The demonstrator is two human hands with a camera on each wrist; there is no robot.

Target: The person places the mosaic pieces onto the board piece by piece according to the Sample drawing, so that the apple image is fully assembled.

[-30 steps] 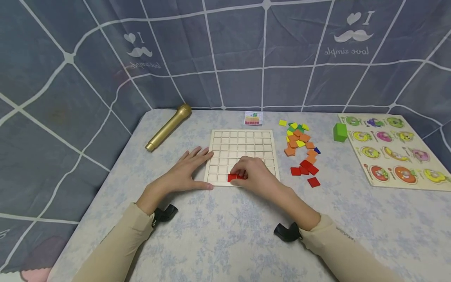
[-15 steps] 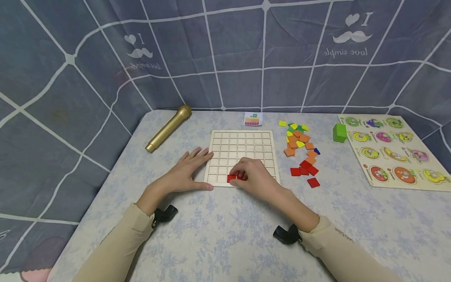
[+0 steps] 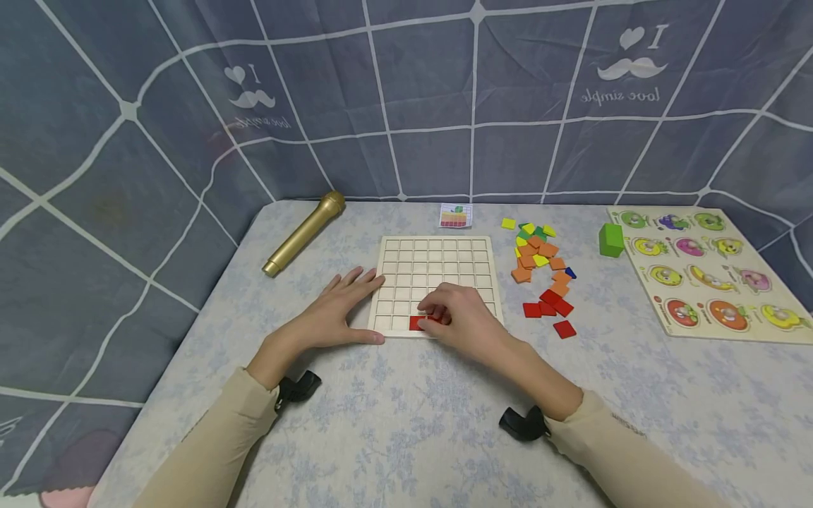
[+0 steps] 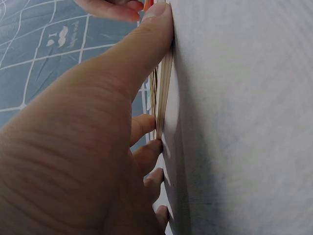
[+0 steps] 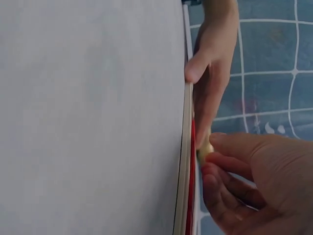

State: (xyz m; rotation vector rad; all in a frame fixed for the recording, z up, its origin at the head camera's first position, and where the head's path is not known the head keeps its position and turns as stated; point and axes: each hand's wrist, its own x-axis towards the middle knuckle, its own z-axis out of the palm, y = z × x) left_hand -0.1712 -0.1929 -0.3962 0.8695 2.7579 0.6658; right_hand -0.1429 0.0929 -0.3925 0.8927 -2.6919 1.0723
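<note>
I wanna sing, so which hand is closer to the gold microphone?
Left. The left hand is on the near side of the gold microphone, at the left edge of the wooden grid board. The right hand is farther right, at its red tiles.

A homelike play corner: a printed curtain (image 3: 425,77) hangs behind the flower-patterned surface (image 3: 394,423), a fruit puzzle (image 3: 713,261) and golden microphone (image 3: 305,234) upon it.

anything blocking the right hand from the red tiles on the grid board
Nothing visible: the right hand is right at the red tiles in the grid board's near row. The left hand is at the left edge.
</note>
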